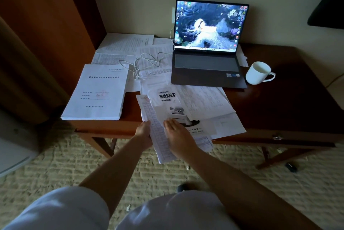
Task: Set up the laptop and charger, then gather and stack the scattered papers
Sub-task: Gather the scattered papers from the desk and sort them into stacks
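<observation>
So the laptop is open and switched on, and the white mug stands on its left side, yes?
Not quite: the head view shows the white mug on the right side of the laptop, on the bare table. The laptop is indeed open and switched on.

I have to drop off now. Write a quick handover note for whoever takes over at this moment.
Left hand grips a table-printed sheet at the desk's front edge; right hand rests flat on the flyer.
Done: laptop open and on, charger cable running to it.
Thick stack sits front left.
Left: gather loose papers behind and under the cable.
Mug stands right of the laptop.
</observation>
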`<state>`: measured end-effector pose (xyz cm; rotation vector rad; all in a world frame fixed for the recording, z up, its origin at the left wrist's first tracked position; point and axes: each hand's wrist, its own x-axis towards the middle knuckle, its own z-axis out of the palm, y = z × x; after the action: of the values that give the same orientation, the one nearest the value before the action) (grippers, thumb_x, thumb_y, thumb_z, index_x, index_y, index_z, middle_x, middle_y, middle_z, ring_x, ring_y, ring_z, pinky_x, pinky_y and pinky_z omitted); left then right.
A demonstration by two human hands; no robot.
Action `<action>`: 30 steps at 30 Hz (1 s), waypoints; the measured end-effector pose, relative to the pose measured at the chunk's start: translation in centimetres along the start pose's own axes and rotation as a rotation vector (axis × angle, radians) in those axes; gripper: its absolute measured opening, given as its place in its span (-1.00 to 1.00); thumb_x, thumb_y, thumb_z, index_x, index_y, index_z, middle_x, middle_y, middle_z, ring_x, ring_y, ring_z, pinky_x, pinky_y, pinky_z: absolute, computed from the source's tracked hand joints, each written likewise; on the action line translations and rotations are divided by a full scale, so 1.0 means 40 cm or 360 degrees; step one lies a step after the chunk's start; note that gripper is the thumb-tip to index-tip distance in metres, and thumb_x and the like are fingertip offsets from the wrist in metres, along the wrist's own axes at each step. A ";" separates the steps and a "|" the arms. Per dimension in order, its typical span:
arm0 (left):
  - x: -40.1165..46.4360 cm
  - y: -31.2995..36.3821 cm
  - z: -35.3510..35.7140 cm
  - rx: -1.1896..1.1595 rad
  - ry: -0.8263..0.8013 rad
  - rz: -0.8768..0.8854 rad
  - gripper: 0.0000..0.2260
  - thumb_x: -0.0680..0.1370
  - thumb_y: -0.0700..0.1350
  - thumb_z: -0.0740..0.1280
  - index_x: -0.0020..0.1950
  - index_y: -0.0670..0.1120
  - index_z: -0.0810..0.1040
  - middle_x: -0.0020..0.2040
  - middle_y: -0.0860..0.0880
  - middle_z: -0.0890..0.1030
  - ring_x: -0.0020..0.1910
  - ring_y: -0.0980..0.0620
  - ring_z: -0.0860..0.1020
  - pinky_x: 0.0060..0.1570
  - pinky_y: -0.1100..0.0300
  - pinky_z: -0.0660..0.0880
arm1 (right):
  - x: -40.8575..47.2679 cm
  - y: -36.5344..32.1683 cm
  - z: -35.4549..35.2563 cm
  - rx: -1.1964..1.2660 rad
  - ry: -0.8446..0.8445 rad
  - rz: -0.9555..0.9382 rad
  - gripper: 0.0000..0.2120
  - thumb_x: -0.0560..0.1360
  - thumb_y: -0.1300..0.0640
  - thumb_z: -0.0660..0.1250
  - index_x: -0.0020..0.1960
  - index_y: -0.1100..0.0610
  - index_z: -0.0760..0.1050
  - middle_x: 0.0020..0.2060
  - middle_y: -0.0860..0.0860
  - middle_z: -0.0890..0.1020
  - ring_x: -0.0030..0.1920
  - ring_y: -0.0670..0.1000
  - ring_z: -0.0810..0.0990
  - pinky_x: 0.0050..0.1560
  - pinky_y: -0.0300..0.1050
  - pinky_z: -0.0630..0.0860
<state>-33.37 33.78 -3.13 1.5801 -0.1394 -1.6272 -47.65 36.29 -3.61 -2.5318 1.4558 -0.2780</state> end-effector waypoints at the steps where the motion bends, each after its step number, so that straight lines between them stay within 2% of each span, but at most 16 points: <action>1: -0.004 -0.002 0.007 -0.0023 -0.0009 0.0002 -0.79 0.60 -0.19 0.17 0.16 -0.25 0.48 0.03 -0.28 0.57 -0.10 -0.20 0.57 -0.07 -0.08 0.56 | -0.002 -0.005 0.003 0.0027 0.0019 -0.0091 -0.57 0.56 0.23 0.02 0.40 0.32 0.31 0.35 0.22 0.43 0.39 0.17 0.35 0.45 -0.01 0.23; 3: -0.010 -0.004 0.019 -0.0045 -0.0060 -0.0022 -0.74 0.60 -0.20 0.12 0.23 -0.26 0.46 0.03 -0.28 0.59 -0.08 -0.21 0.57 0.00 -0.04 0.54 | -0.005 -0.026 0.008 0.0054 0.0069 -0.0331 -0.61 0.47 0.23 0.05 0.17 0.29 0.53 0.06 0.17 0.63 0.13 0.14 0.57 0.26 -0.02 0.45; 4: -0.010 -0.006 0.023 -0.0067 -0.0094 -0.0049 -0.73 0.61 -0.19 0.10 0.22 -0.26 0.46 -0.03 -0.26 0.60 -0.13 -0.19 0.58 0.00 0.01 0.54 | -0.007 -0.036 0.009 0.0052 0.0093 -0.0443 -0.64 0.45 0.25 0.09 0.12 0.28 0.56 0.00 0.15 0.65 0.08 0.12 0.60 0.25 -0.04 0.47; 6: -0.016 -0.003 0.025 -0.0150 -0.0193 -0.0122 -0.69 0.64 -0.08 0.08 0.13 -0.25 0.51 -0.13 -0.24 0.63 -0.20 -0.16 0.60 -0.03 0.08 0.52 | -0.016 -0.043 0.006 0.0053 0.0066 -0.0488 -0.64 0.46 0.28 0.13 0.17 0.30 0.55 0.06 0.16 0.64 0.15 0.12 0.58 0.31 -0.07 0.40; 8: -0.014 0.000 0.020 -0.0240 -0.0331 -0.0140 -0.58 0.64 0.08 0.07 0.17 -0.21 0.54 -0.03 -0.25 0.65 -0.05 -0.20 0.60 -0.06 -0.01 0.52 | -0.019 -0.023 0.007 0.0073 -0.0048 -0.0454 -0.64 0.52 0.32 0.10 0.26 0.33 0.47 0.18 0.20 0.58 0.27 0.14 0.50 0.37 -0.04 0.35; 10: -0.018 0.006 0.013 -0.0279 -0.0384 -0.0179 -0.54 0.61 0.16 0.11 0.08 -0.19 0.59 -0.10 -0.26 0.68 -0.03 -0.22 0.58 -0.12 -0.08 0.48 | -0.026 0.001 0.005 0.0107 -0.0195 -0.0457 -0.64 0.54 0.36 0.11 0.31 0.34 0.43 0.24 0.21 0.54 0.31 0.16 0.46 0.37 0.04 0.36; 12: 0.000 0.005 0.000 -0.0222 -0.0349 -0.0202 -0.61 0.59 0.13 0.19 0.05 -0.18 0.60 -0.12 -0.24 0.68 -0.04 -0.22 0.58 -0.16 -0.10 0.48 | -0.028 0.016 -0.001 0.0131 -0.0267 -0.0506 -0.63 0.51 0.40 0.14 0.28 0.29 0.47 0.18 0.18 0.58 0.25 0.15 0.52 0.24 0.11 0.47; 14: 0.007 0.003 -0.008 -0.0131 -0.0277 -0.0231 -0.59 0.59 0.11 0.23 0.24 -0.19 0.53 0.11 -0.26 0.62 0.08 -0.24 0.57 -0.12 -0.11 0.51 | -0.035 0.018 -0.025 0.0142 -0.0338 -0.0551 -0.59 0.53 0.41 0.13 0.33 0.22 0.44 0.26 0.14 0.54 0.31 0.12 0.47 0.29 0.09 0.43; 16: 0.041 -0.009 -0.017 0.0035 -0.0179 -0.0181 -0.61 0.61 -0.03 0.23 0.33 -0.25 0.43 0.23 -0.27 0.54 0.16 -0.27 0.53 -0.05 -0.15 0.52 | -0.035 0.028 -0.045 0.0140 -0.0384 -0.0591 -0.56 0.53 0.42 0.14 0.38 0.21 0.40 0.35 0.11 0.47 0.39 0.10 0.38 0.34 0.03 0.35; 18: 0.060 -0.018 -0.013 0.0145 -0.0129 -0.0062 -0.67 0.60 -0.20 0.23 0.34 -0.29 0.40 0.23 -0.30 0.53 0.18 -0.31 0.52 0.03 -0.19 0.51 | -0.030 0.046 -0.042 0.0040 -0.0308 -0.0633 -0.62 0.52 0.36 0.23 0.32 0.18 0.47 0.30 0.08 0.51 0.32 0.09 0.46 0.24 0.02 0.44; 20: 0.050 -0.018 0.000 0.0266 0.0085 0.0134 -0.72 0.57 -0.28 0.23 0.27 -0.31 0.45 0.16 -0.27 0.56 0.12 -0.27 0.55 0.07 -0.14 0.51 | -0.024 0.063 -0.048 0.0144 -0.0321 -0.0440 -0.74 0.59 0.08 0.23 0.24 0.09 0.51 0.19 0.02 0.57 0.17 0.05 0.55 0.12 -0.02 0.50; 22: 0.034 -0.012 0.007 0.0450 0.0378 0.0369 -0.76 0.57 -0.27 0.19 0.21 -0.27 0.49 0.06 -0.18 0.57 0.01 -0.17 0.54 0.03 0.02 0.50 | -0.015 0.071 -0.063 0.0364 -0.0418 -0.0097 -0.62 0.60 -0.16 0.09 0.28 0.01 0.44 0.11 -0.01 0.58 0.05 0.01 0.57 0.04 -0.06 0.49; 23: 0.032 -0.008 0.005 0.0462 0.0453 0.0420 -0.76 0.58 -0.27 0.17 0.21 -0.25 0.49 0.03 -0.16 0.56 -0.02 -0.14 0.52 -0.01 0.06 0.48 | -0.008 0.084 -0.071 0.0458 -0.0340 0.0078 -0.58 0.60 -0.20 0.06 0.32 0.00 0.41 0.12 -0.02 0.58 0.05 -0.01 0.56 0.03 -0.09 0.49; 26: 0.041 0.000 0.000 0.0492 0.0453 0.0415 -0.75 0.59 -0.28 0.13 0.22 -0.24 0.48 0.07 -0.19 0.57 -0.03 -0.15 0.53 0.01 0.02 0.51 | 0.020 0.146 -0.070 0.0216 -0.0021 0.0325 -0.64 0.58 0.00 0.21 0.32 0.11 0.39 0.17 0.02 0.53 0.13 0.02 0.53 0.00 -0.19 0.43; 28: 0.050 0.006 0.000 0.0584 0.0421 0.0431 -0.78 0.58 -0.28 0.14 0.17 -0.21 0.49 0.06 -0.19 0.58 -0.02 -0.16 0.55 0.04 -0.01 0.54 | 0.034 0.189 -0.051 -0.0110 -0.0178 0.0373 -0.45 0.47 0.16 0.34 0.41 0.14 0.24 0.31 0.10 0.40 0.24 0.11 0.43 0.11 -0.09 0.42; 30: 0.057 0.010 0.005 0.0603 0.0357 0.0441 -0.85 0.58 -0.27 0.18 0.10 -0.16 0.50 0.05 -0.18 0.59 -0.01 -0.17 0.57 0.05 -0.05 0.56 | 0.046 0.220 -0.039 -0.0337 -0.0263 0.0404 -0.27 0.42 0.23 0.37 0.49 0.12 0.09 0.38 0.15 0.30 0.28 0.16 0.37 0.19 -0.01 0.40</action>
<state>-33.01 32.03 -4.61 1.9184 -0.5482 -1.2483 -54.45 30.25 -4.37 -2.4161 1.7962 0.1297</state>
